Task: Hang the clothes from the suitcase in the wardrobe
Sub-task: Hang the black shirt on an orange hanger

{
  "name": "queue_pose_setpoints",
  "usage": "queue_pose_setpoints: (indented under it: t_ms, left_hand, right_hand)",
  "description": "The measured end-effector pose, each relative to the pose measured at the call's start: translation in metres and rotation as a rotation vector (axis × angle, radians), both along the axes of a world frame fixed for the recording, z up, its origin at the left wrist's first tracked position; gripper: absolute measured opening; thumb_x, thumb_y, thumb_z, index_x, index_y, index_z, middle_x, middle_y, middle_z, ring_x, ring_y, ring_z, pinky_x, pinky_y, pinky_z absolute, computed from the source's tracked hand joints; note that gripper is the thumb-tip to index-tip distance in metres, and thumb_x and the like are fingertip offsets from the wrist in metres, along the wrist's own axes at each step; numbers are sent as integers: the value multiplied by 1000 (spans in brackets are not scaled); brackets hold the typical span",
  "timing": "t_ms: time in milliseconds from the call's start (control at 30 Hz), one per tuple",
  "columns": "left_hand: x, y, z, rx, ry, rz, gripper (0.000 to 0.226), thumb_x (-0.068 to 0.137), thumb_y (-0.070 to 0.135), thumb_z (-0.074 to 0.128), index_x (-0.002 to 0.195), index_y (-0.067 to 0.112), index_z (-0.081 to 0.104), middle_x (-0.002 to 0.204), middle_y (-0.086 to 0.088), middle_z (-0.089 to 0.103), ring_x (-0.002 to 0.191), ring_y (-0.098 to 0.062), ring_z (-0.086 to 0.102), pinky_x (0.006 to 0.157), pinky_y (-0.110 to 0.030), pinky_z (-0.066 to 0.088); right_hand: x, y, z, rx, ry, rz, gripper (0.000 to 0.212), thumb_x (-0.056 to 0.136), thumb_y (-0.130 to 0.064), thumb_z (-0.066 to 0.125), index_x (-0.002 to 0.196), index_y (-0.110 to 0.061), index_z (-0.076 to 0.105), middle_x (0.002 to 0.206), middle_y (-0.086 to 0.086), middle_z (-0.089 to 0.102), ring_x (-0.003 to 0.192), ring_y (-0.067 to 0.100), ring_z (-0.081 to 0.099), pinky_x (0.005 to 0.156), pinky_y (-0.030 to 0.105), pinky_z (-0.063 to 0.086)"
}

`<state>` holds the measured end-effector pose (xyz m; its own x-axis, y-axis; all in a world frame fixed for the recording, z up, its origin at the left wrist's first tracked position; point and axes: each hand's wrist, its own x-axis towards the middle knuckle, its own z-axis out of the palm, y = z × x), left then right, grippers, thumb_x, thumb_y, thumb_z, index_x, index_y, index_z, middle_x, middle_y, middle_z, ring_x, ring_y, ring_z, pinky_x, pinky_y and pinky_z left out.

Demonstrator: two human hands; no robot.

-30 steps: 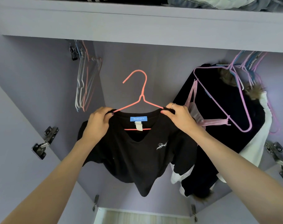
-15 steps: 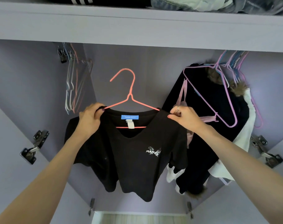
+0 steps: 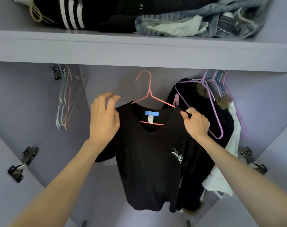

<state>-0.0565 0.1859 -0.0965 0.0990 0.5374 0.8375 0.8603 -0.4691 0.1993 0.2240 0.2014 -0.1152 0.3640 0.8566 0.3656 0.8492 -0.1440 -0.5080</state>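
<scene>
Inside a lilac wardrobe (image 3: 156, 82), viewed from the open doors. Left of the black T-shirt (image 3: 149, 154), a bundle of empty wire hangers (image 3: 64, 102) hangs beside the side wall, with a door hinge (image 3: 21, 164) lower down. The person's left hand (image 3: 104, 117) is raised at the T-shirt's left shoulder, fingers loosely spread and curved, gripping nothing. The T-shirt hangs on a coral hanger (image 3: 149, 94) whose hook reaches up toward the shelf (image 3: 139, 51); whether it is on a rail cannot be told. The right hand (image 3: 196, 123) pinches the T-shirt's right shoulder seam between thumb and fingers. Right of the T-shirt hang a dark fur-trimmed coat (image 3: 205, 102), a purple hanger (image 3: 216, 115) and a white garment (image 3: 228, 169). Folded clothes (image 3: 139, 15) lie on the shelf above the T-shirt.
</scene>
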Motion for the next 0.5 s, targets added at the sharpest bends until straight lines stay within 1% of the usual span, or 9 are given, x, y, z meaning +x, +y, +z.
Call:
queue_pose_setpoints:
  t_ms: [33,100,167,233,333,433,500]
  left_hand:
    - [10,1,9,70,21,-9,44,79,-10,43,119,7,48,122,-20,48,116,-32,40,95,-42,34]
    - [25,5,25,180,69,9,50,79,-7,40,126,9,44,132,-17,41,127,-34,33,105,-47,28]
    - [37,9,42,218,120,54,59,79,-5,42,136,11,37,143,-17,33,136,-36,23,112,-52,17]
    - [45,15,55,197,169,105,66,82,-1,42,144,14,28,150,-19,24,140,-39,13,113,-57,9]
    - [51,23,62,180,208,145,71,83,4,45,148,18,19,153,-20,14,141,-43,5,111,-61,3]
    - [49,27,58,186,220,163,76,82,3,47,148,20,15,154,-18,10,140,-43,1,111,-60,-1]
    - [48,29,58,200,228,170,77,81,1,47,149,20,15,154,-17,10,140,-42,1,111,-59,-1]
  right_hand:
    - [6,0,5,14,0,-35,28,96,-36,48,102,-11,58,100,17,67,100,39,60,75,38,40]
    - [16,1,10,38,21,-100,30,96,-36,47,104,-10,59,101,18,67,99,40,60,73,37,39]
    - [24,1,18,54,58,-158,32,97,-36,46,107,-9,59,103,19,67,101,40,59,75,37,39]
    - [28,4,24,67,111,-206,33,97,-36,45,110,-8,58,107,20,65,106,42,57,81,40,41]
    - [29,15,34,98,233,-256,34,98,-35,44,112,-8,58,112,20,63,109,42,55,84,42,43]
    - [25,27,40,92,356,-273,33,99,-33,42,113,-7,57,114,20,62,110,41,55,85,42,43]
    - [25,34,43,68,422,-275,32,99,-30,41,116,-6,55,117,19,61,112,40,54,85,41,44]
